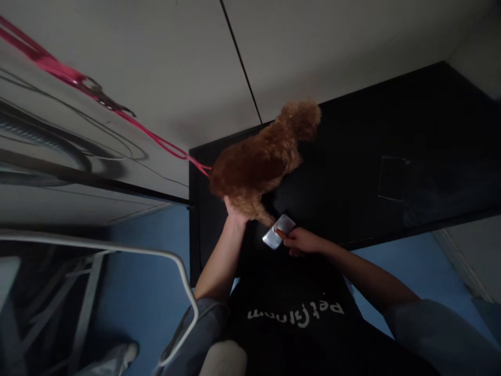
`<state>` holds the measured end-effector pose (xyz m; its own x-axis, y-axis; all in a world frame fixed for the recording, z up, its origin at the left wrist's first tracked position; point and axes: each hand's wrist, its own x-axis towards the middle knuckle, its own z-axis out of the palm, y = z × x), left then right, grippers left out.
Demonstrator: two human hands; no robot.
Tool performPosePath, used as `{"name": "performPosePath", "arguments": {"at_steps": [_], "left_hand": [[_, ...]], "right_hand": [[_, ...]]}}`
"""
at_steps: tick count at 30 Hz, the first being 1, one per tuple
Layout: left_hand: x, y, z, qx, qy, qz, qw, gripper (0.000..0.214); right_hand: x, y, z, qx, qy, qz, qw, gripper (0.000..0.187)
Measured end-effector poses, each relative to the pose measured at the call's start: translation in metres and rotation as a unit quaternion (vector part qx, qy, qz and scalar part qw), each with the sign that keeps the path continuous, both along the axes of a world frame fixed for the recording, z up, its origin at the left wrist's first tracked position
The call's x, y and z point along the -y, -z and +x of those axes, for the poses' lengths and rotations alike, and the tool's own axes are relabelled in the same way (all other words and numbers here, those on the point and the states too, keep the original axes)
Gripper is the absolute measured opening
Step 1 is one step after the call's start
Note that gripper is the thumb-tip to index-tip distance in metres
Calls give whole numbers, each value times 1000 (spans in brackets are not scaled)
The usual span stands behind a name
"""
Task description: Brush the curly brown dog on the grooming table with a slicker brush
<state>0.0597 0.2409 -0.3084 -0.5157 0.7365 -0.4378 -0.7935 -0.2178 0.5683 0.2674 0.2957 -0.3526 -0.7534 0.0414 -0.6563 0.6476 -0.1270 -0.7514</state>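
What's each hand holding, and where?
Left hand grips the dog low, apparently at a leg; right hand holds the brush by its handle.

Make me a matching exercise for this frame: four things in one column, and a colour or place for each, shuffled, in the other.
Things:
1. dog
2. leash
3. slicker brush
4. grooming table

Descriptions:
A. black, under the animal
B. in the grip of the right hand
C. pink, stretching away to the upper left
D. brown and curly, with the left hand against its rear

Pairs: 1-D, 2-C, 3-B, 4-A
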Motion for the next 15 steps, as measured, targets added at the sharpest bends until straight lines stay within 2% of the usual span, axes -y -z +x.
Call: {"name": "performPosePath", "arguments": {"at_steps": [2, 5, 6, 9, 11, 13, 15], "left_hand": [[-1, -3, 2, 12, -10, 23, 1000, 48], [-3, -8, 5, 19, -7, 35, 999, 49], [-4, -9, 5, 20, -7, 39, 999, 50], [-4, -9, 5, 30, 4, 39, 999, 51], [-2, -7, 4, 36, 9, 32, 999, 52], [-1, -4, 3, 35, 4, 25, 999, 53], [0, 0, 0, 28, -3, 20, 999, 52]], "right_hand": [[4, -1, 5, -23, 9, -14, 1000, 26], [13, -1, 6, -67, 109, 21, 992, 21], [16, 0, 6, -58, 122, 28, 990, 21], [27, 1, 9, -8, 82, 27, 996, 21], [31, 0, 9, -33, 84, 42, 995, 18], [31, -2, 6, -78, 135, 69, 985, 12], [29, -2, 6, -82, 183, 78, 977, 9]]}}
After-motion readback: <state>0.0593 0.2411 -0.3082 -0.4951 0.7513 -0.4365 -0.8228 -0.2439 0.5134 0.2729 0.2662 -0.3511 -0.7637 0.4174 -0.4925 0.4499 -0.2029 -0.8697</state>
